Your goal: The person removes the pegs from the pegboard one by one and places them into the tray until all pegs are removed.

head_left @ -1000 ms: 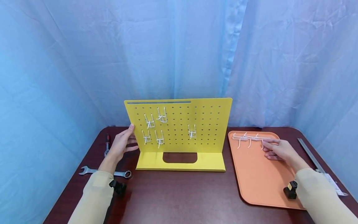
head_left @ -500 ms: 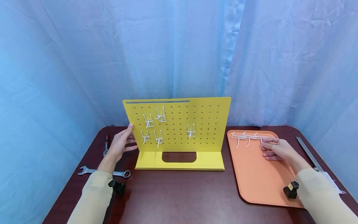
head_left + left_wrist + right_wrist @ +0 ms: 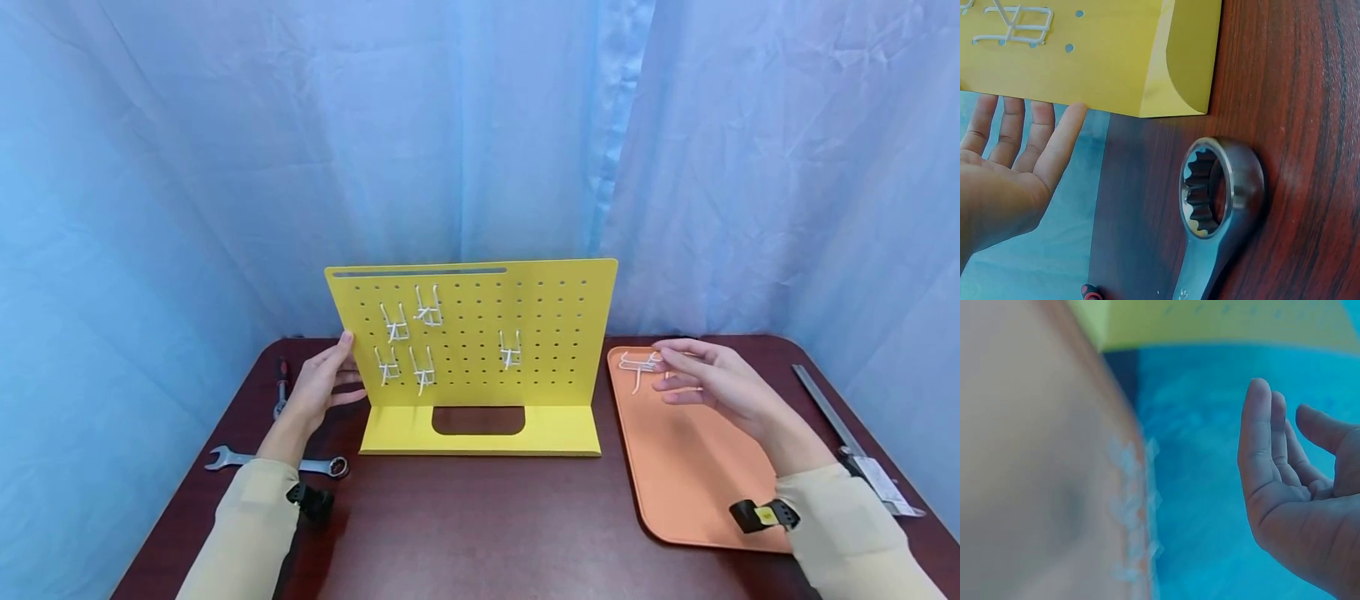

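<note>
A yellow pegboard (image 3: 480,333) stands upright on its base, with several white wire hooks (image 3: 426,371) on its face. My left hand (image 3: 318,387) holds the board's left edge, thumb at the front; in the left wrist view the other fingers (image 3: 1009,134) reach to the edge and partly behind it. Over the orange tray (image 3: 697,475) is my right hand (image 3: 716,379), fingers extended and thumb apart from them. Loose white hooks (image 3: 636,367) lie at the tray's far edge just beside its fingertips, some hidden behind the hand. Nothing shows in its grasp in the right wrist view.
A combination wrench (image 3: 318,467) lies by the left forearm, its ring end (image 3: 1235,187) large in the left wrist view. Behind it is a red-handled tool (image 3: 282,379). A long metal tool (image 3: 832,417) lies right of the tray. Blue curtains surround the dark wooden table (image 3: 480,517).
My right hand has lifted and moved left along the tray's far edge, from the right-hand hooks to the left-hand ones, its fingers spreading. The left hand keeps its place on the pegboard.
</note>
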`<state>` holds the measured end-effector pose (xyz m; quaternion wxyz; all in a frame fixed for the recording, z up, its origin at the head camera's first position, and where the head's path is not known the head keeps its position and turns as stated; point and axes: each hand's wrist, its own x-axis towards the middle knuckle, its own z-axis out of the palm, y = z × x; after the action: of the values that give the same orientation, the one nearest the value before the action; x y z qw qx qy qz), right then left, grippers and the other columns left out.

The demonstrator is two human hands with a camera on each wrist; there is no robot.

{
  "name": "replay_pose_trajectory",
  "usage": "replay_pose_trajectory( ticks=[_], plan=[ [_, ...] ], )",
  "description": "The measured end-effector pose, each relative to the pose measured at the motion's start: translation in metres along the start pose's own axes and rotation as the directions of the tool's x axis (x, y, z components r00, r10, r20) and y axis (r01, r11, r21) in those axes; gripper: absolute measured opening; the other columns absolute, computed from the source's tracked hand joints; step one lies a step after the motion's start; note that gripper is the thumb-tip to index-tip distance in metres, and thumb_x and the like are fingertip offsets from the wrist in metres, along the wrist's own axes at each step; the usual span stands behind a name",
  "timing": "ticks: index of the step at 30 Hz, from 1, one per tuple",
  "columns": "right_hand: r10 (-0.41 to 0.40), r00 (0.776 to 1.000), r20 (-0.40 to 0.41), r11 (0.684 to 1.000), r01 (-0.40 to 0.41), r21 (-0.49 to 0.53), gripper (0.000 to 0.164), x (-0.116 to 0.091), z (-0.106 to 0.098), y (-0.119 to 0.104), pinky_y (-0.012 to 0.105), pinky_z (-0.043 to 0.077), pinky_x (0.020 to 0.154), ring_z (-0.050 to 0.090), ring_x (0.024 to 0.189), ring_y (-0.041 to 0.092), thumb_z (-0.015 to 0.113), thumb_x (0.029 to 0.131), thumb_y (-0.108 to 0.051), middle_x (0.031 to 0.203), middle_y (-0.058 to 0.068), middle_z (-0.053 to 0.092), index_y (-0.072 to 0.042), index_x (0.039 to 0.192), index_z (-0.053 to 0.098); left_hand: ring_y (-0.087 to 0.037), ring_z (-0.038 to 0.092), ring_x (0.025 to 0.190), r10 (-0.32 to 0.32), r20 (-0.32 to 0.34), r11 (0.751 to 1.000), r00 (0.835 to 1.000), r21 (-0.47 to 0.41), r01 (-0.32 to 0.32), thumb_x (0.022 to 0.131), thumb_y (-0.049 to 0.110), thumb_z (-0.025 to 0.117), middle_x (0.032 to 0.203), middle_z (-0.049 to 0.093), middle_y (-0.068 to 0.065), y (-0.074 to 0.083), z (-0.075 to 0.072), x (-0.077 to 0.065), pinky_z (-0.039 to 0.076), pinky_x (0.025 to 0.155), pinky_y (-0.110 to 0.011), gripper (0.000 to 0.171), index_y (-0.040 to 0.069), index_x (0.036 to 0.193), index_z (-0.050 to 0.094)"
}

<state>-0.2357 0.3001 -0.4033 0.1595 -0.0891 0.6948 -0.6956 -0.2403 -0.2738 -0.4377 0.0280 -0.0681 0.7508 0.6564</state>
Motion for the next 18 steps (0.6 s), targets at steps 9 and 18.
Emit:
replay_pose_trajectory(
  ticks=[9,18],
  plan=[
    [-0.098,0.989,0.113,0.995,0.094,0.039,0.040,0.006,0.072,-0.046,0.047,0.059,0.086,0.072,0.102,0.026,0.056,0.107,-0.018,0.113,0.010,0.070,0.004,0.140,0.051,-0.025,0.066,0.106,0.004,0.005,1.000,1.000,-0.003,-0.004,0.092,0.072,0.053,0.120,0.057,-0.018,0.001,0.000,-0.001,0.060,0.085,-0.039,0.076,0.006,0.127,0.062],
    [-0.124,0.970,0.210,0.990,0.106,0.095,0.052,0.029,0.131,-0.067,0.051,0.056,0.091,0.066,0.115,0.037,0.057,0.107,-0.019,0.129,0.017,0.065,0.011,0.147,0.040,-0.026,0.066,0.104,-0.002,0.004,1.000,1.000,-0.001,0.002,0.092,0.072,0.054,0.119,0.058,-0.019,0.001,0.001,-0.001,0.060,0.084,-0.040,0.076,0.005,0.127,0.062]
  ],
)
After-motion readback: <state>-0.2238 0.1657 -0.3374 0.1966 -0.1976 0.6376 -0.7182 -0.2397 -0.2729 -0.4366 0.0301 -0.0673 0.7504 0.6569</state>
